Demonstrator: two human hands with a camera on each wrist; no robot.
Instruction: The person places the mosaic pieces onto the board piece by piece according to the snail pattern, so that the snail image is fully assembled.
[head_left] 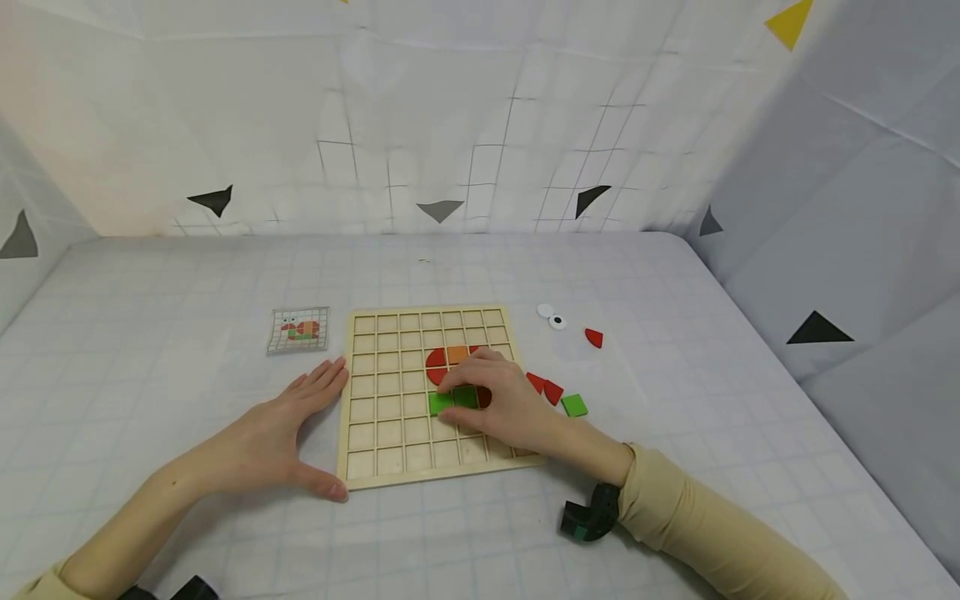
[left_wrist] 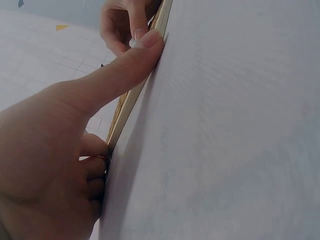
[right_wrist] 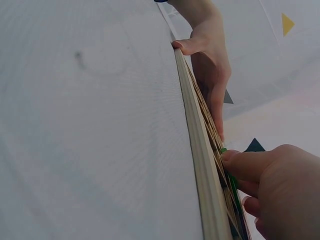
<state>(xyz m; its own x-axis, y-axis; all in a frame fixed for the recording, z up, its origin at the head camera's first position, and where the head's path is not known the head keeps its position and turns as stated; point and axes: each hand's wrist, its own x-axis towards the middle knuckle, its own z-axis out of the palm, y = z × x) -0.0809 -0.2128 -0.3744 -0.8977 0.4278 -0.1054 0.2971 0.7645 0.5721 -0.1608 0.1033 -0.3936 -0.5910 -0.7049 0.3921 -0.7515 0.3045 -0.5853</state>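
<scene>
A wooden grid board lies flat on the white-covered table. My left hand rests along its left edge, fingers straight and thumb at the near corner. My right hand is over the board's right half, thumb and index finger pinching a green square tile at one of the cells. In the right wrist view that thumb touches a green edge. Beside it sits another green tile, partly under the hand. Above are red rounded pieces and an orange square; the hand covers part of this group.
A small picture card with a red, orange and green figure lies left of the board. On the right are red pieces, a loose green square, a separate red piece, a white disc and an eye disc.
</scene>
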